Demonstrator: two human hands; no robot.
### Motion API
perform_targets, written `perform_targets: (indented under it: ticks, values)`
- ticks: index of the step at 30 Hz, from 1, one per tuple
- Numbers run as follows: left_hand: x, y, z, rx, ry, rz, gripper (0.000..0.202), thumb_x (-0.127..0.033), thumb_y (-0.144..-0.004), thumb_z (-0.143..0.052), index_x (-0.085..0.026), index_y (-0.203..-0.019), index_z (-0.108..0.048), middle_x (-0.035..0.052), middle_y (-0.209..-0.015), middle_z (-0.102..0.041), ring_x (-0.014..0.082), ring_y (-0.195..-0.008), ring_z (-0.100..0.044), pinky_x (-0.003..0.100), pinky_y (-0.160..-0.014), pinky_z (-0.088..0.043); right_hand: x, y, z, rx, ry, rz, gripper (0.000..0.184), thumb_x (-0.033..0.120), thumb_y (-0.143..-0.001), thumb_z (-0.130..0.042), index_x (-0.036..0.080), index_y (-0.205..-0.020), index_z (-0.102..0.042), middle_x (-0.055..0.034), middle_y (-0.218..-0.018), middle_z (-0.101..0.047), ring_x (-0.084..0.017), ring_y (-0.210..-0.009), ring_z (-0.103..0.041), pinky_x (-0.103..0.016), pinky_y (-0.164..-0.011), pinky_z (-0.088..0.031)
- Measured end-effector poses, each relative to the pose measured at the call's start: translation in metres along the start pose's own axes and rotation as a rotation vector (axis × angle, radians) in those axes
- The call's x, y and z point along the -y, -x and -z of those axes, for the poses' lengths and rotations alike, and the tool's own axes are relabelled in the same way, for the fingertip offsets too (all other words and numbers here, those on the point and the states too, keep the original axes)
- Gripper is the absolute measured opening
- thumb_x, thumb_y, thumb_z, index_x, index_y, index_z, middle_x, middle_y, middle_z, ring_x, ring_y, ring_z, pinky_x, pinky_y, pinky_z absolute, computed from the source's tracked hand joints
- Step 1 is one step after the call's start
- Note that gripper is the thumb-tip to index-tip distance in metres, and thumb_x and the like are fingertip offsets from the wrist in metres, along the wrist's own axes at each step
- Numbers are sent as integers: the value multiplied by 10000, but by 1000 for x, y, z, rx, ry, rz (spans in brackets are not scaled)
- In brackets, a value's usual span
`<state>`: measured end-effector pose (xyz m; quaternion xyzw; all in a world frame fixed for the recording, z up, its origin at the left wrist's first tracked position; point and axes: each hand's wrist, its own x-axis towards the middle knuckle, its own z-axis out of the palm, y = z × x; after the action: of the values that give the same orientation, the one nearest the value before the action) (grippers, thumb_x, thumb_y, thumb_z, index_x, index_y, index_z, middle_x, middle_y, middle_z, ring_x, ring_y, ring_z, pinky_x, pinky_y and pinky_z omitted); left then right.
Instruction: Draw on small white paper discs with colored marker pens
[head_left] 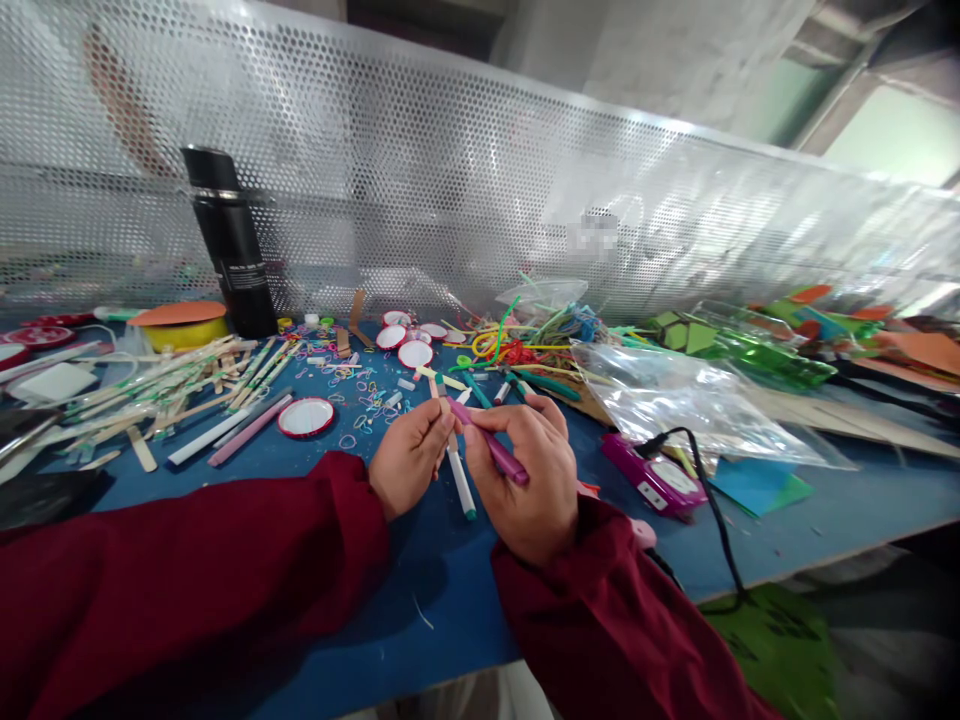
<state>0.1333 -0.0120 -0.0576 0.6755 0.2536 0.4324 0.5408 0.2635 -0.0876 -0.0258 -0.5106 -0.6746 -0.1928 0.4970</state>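
Note:
My left hand (pixel 409 455) is closed, pinching a pale wooden craft stick (pixel 433 384) between thumb and fingers. My right hand (pixel 529 475) grips a purple marker (pixel 501 455) like a pen, its tip end against or very near the stick. Fingers partly cover the spot where the two meet. Under the hands, a white marker with a teal end (pixel 461 485) lies on the blue table (pixel 420 640). Just beyond the fingertips are small loose bands (pixel 367 392) and several white discs with red rims, one of them a nearer disc (pixel 306 417).
A black bottle (pixel 234 250) stands back left beside a pile of craft sticks (pixel 172 385). Along the back runs a perforated metal screen (pixel 450 170). To the right are a clear plastic bag (pixel 667 395), a purple power strip (pixel 652 478) with a black cable, and blue paper (pixel 754 487).

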Motion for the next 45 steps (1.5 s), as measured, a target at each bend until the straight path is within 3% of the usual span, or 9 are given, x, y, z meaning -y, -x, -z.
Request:
perform_targets:
  ticks: [16,24,30,45]
  values:
    - [1,1,1,5,-25,-4,472,-642,-981,-500,-197,-824,-489,-51,-621,-451,76,-472,-403,212,-454,-348,1,1,-1,34,-22,13,54,257,-955,-624,277,-905,-627,16,-878,-790,-196,-813,-718,-451,-1067,-420]
    - [1,0,0,-3,-20,1,440,-608,-993,-498,-184,-901,-570,-54,-602,-446,80,-456,-395,211,-445,-341,1,0,-1,-3,7,-6,71,257,-951,-624,272,-882,-627,16,-854,-782,-193,-769,-696,-449,-1038,-432]
    - [1,0,0,-4,-21,-5,461,-628,-984,-509,-188,-845,-528,-50,-615,-458,75,-464,-404,210,-447,-353,1,1,-1,20,-16,19,52,245,-942,-637,264,-895,-632,23,-876,-786,-187,-790,-707,-446,-1055,-411]
    - [1,0,0,3,-29,-8,434,-591,-1003,-479,-177,-917,-577,-58,-600,-439,76,-458,-404,200,-441,-352,1,1,0,-16,0,13,74,256,-970,-624,260,-896,-625,19,-869,-782,-184,-779,-699,-445,-1041,-419]
